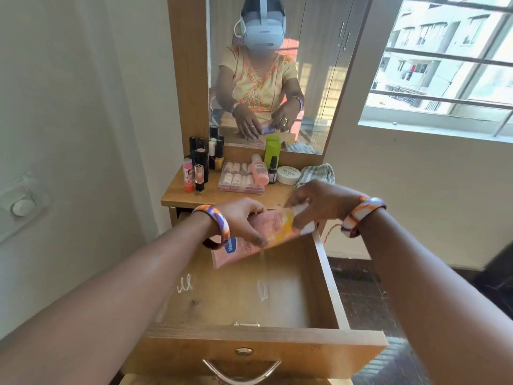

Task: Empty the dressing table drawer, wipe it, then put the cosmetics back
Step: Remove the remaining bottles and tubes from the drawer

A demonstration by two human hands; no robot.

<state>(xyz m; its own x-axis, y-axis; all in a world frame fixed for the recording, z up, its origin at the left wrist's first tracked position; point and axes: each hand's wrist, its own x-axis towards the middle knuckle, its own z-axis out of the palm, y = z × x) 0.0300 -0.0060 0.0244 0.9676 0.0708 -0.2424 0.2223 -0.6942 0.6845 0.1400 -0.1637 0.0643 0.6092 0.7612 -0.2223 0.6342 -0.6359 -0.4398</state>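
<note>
Both arms reach forward, left hand [244, 219] and right hand [319, 202] fingers curled, gripping

- Drawer [327, 276], lower centre of the frame: pale wood-grain board, matt, with white smears on its floor.
- Drawer handle [241, 370], bottom centre: curved shiny metal, under a round brass-coloured lock.
- Tube [249, 240], centre: smooth pink and yellow plastic with a soft sheen.
- Bangles [219, 222], on both wrists: glossy, patterned orange, purple and white.
- Cloth [319, 173], centre right: checked woven fabric, matt.
- Jar [288, 175], beside it: white, smooth plastic.
- Mirror [313, 79], top centre: glossy glass in a wood-look frame.
</note>
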